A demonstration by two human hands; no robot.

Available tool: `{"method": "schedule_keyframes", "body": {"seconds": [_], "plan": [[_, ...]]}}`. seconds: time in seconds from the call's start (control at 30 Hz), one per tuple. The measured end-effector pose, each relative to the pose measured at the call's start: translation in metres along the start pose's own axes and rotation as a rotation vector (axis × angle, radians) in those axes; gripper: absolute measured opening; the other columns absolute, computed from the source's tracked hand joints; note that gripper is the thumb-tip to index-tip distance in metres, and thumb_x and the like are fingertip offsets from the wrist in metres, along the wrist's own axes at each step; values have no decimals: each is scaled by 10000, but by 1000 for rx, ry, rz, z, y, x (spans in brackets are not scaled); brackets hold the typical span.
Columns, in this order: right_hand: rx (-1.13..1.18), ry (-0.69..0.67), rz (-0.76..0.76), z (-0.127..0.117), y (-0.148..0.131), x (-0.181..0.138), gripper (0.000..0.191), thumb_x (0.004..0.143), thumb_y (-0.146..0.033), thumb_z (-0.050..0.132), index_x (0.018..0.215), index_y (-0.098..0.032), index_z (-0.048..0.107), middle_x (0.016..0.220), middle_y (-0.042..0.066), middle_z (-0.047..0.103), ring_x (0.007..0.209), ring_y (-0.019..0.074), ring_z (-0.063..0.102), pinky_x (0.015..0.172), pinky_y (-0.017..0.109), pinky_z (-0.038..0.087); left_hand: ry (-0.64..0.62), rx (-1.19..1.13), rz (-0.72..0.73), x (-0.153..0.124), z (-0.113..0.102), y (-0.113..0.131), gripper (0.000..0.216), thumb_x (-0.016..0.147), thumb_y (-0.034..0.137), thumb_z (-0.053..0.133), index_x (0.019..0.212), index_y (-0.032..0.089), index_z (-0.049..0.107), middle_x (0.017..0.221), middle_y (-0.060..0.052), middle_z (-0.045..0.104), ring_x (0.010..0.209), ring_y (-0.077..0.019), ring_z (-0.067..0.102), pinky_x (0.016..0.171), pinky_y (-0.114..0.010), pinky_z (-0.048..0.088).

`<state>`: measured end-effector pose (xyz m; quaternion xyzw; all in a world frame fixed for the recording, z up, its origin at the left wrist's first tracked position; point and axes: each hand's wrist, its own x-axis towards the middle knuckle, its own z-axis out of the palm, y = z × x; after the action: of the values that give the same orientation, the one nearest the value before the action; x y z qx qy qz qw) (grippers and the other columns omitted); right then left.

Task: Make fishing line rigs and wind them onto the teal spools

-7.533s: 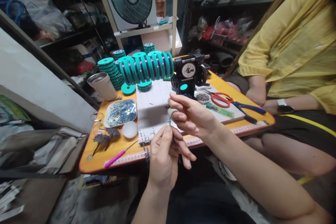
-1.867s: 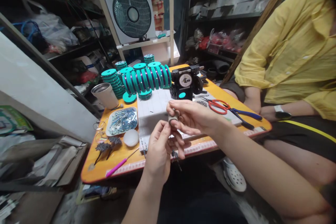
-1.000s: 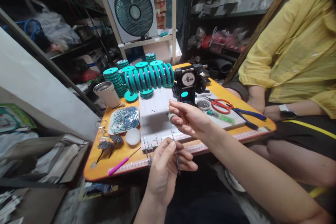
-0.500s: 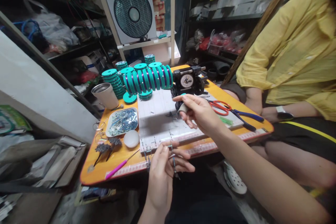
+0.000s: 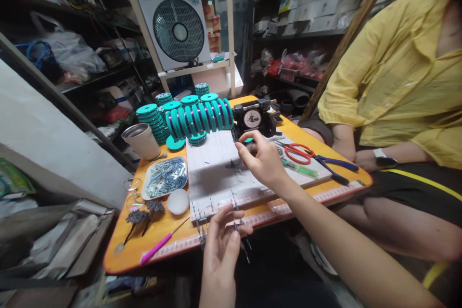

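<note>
My left hand is at the board's front edge, fingers loosely curled around a thin dark strand with bluish bits. More such strands hang over the edge beside it. My right hand is closed around a small brownish, knob-like piece in front of a black geared machine with a round dial. My fingers hide most of that piece. Out from the machine's left side runs a row of green discs with purple thread between them. Below lies a white board.
At left on the orange table are a tray of small metallic pieces, a white round lid, a pink-handled tool, a cup and stacked green spools. Scissors and pliers lie right, near a seated person.
My right hand has turned and its fingers have closed around the brownish piece. The left hand has shifted down slightly, its thumb now lower. The whole view has shifted a little.
</note>
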<state>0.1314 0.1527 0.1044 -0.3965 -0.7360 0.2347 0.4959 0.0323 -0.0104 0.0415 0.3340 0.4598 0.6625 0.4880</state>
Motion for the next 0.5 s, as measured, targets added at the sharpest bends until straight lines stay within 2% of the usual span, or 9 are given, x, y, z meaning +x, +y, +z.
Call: {"method": "schedule_keyframes", "body": {"seconds": [0.13, 0.23, 0.33, 0.4, 0.5], "plan": [[-125, -21, -95, 3, -1, 11, 275, 928, -360, 497, 1115, -175, 578, 566, -18, 541, 502, 140, 494, 589, 253, 343, -4, 22, -69, -4, 4, 2, 394, 825, 367, 653, 1193, 238, 603, 1236, -79, 615, 1029, -206, 619, 931, -293, 435], [-152, -55, -72, 8, 2, 17, 308, 901, -334, 533, 1138, -152, 605, 612, 19, 573, 567, 171, 510, 641, 278, 341, -3, 30, -125, -6, 6, 5, 403, 824, 337, 657, 1217, 256, 615, 1324, -62, 577, 1145, -218, 574, 964, -278, 421], [-105, -154, -24, 7, 3, 16, 211, 888, -315, 538, 869, -151, 670, 566, 26, 573, 525, 153, 494, 597, 270, 339, -25, 27, -174, -8, 5, 8, 433, 824, 326, 657, 1250, 266, 610, 1385, -56, 533, 1192, -221, 553, 1016, -292, 400], [-39, -245, 9, 0, -1, 12, 308, 904, -343, 513, 693, -155, 636, 528, 20, 566, 489, 127, 483, 548, 248, 342, -52, 35, -202, -8, 3, 11, 446, 827, 326, 653, 1266, 264, 601, 1372, -63, 546, 1206, -221, 546, 1051, -308, 375], [71, -370, 65, -13, -10, 6, 410, 942, -427, 437, 705, -152, 628, 528, 8, 573, 434, 91, 452, 456, 208, 332, -60, 63, -197, -9, -2, 13, 457, 830, 344, 648, 1278, 266, 592, 1315, -75, 592, 1258, -234, 501, 1089, -347, 341]]}}
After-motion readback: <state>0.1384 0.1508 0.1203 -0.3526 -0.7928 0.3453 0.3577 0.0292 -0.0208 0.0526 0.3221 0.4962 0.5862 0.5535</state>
